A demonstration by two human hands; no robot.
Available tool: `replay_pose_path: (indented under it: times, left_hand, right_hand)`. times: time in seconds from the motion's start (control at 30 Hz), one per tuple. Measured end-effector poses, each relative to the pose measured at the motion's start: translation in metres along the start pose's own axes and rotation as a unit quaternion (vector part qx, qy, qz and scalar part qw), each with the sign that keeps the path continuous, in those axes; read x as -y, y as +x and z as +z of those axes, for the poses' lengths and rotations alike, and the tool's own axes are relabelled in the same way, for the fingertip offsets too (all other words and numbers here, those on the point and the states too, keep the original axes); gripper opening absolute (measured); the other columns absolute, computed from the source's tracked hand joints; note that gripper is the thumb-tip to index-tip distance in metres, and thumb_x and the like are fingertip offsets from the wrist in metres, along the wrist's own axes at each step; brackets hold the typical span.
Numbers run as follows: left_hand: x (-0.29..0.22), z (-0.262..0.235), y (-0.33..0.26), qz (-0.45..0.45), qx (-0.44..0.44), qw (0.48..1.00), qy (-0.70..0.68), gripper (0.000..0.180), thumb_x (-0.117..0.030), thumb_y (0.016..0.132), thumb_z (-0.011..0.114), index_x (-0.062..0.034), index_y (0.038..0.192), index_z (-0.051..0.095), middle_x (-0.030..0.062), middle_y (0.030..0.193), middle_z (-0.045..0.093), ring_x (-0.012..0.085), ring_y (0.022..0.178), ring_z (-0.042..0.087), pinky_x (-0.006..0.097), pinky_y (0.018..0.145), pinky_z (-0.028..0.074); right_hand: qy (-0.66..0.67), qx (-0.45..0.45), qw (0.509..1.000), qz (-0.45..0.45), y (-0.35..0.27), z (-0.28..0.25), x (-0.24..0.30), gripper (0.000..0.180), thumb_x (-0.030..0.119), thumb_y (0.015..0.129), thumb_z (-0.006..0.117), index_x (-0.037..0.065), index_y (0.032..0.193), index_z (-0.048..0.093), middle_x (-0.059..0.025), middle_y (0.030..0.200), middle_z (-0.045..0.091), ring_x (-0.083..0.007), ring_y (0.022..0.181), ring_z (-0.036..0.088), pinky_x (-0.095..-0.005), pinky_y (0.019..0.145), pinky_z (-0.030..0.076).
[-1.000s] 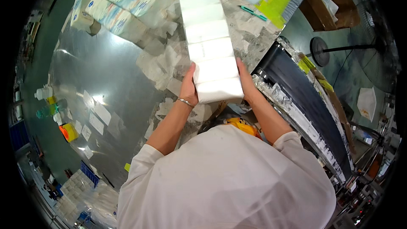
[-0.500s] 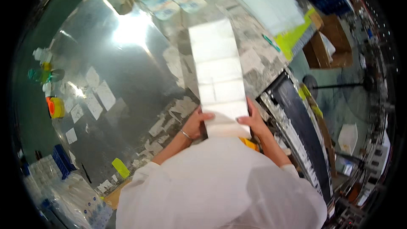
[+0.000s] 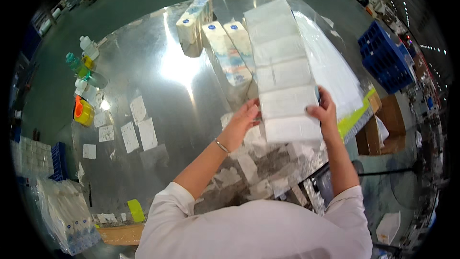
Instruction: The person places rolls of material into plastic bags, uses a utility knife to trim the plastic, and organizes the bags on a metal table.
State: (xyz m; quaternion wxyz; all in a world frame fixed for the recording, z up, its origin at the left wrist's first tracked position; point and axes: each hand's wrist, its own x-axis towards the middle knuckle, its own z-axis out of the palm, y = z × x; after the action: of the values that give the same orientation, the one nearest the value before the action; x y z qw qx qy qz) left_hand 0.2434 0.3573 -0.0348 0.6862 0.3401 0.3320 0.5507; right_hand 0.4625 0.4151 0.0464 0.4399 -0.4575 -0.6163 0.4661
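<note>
A long white pack, a row of several wrapped blocks like tissue packs, slants away from me over the right part of the metal table. My right hand grips its right edge near the close end, thumb on top. At the opposite edge, my left hand has its bent fingers against the pack's side; a bracelet circles that wrist. Just left of the pack stand printed tissue packs in white and pale blue. Another printed row sits farther back.
White plastic sheets lie right of the pack. Blue crates and an open cardboard box stand beyond the table's right side. Bottles and a yellow-orange tape dispenser line the left edge. Bagged packs are at lower left.
The white pack and both hands have moved forward and to the right, away from my body. My view has shifted too, showing more of the table's far edge and the printed packs.
</note>
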Motion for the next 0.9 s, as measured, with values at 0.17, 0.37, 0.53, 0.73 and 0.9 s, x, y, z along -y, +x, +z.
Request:
replay_pose_path:
  times: [0.17,0.37,0.53,0.73,0.9]
  left_hand:
    - [-0.044,-0.069,0.08,0.077,-0.241,0.933,0.256,0.051,-0.022,0.077,0.062,-0.0038,0.12,0.042,0.0093,0.108,0.048,0.0162,0.094,0.049,0.028,0.082,0.039]
    - [-0.096,-0.235,0.186,0.105,-0.436,0.668,0.594,0.058,-0.028,0.064,0.069,-0.0014,0.112,0.047,0.0202,0.112,0.047,0.0323,0.104,0.045,0.038,0.088,0.037]
    - [-0.153,-0.298,0.251,0.031,-0.448,0.39,0.804,0.068,-0.039,0.063,0.067,-0.001,0.115,0.046,0.0193,0.115,0.047,0.032,0.109,0.043,0.038,0.091,0.036]
    - [-0.188,-0.353,0.329,0.028,-0.432,0.37,0.822,0.072,-0.046,0.06,0.066,-0.0014,0.113,0.048,0.0214,0.115,0.047,0.0337,0.108,0.045,0.039,0.091,0.036]
    - [-0.203,-0.452,0.357,-0.02,-0.402,0.467,0.788,0.064,-0.043,0.067,0.062,-0.0005,0.112,0.048,0.0213,0.118,0.045,0.0344,0.108,0.044,0.04,0.091,0.036]
  right_hand:
    - [-0.401,0.053,0.912,-0.07,0.117,0.022,0.024,0.075,0.029,0.061,0.062,0.008,0.127,0.035,-0.0226,0.108,0.045,-0.0292,0.088,0.055,-0.0361,0.078,0.044]
    - [-0.373,0.257,0.887,-0.091,0.183,0.021,-0.017,0.069,0.042,0.075,0.055,0.009,0.13,0.031,-0.0254,0.117,0.038,-0.0321,0.093,0.053,-0.0366,0.081,0.042]
    - [-0.236,0.068,0.964,-0.106,0.234,-0.063,-0.111,0.061,0.028,0.079,0.058,0.002,0.128,0.031,-0.0221,0.125,0.035,-0.0321,0.111,0.042,-0.0339,0.091,0.036]
    - [-0.602,-0.114,0.788,0.05,0.27,-0.219,-0.289,0.07,0.041,0.08,0.053,0.002,0.131,0.026,-0.0215,0.134,0.026,-0.0332,0.125,0.025,-0.0436,0.1,0.022]
    - [-0.593,-0.072,0.795,0.104,0.257,-0.229,-0.327,0.069,0.049,0.082,0.043,0.006,0.133,0.025,-0.0166,0.138,0.022,-0.0307,0.129,0.018,-0.0468,0.102,0.013]
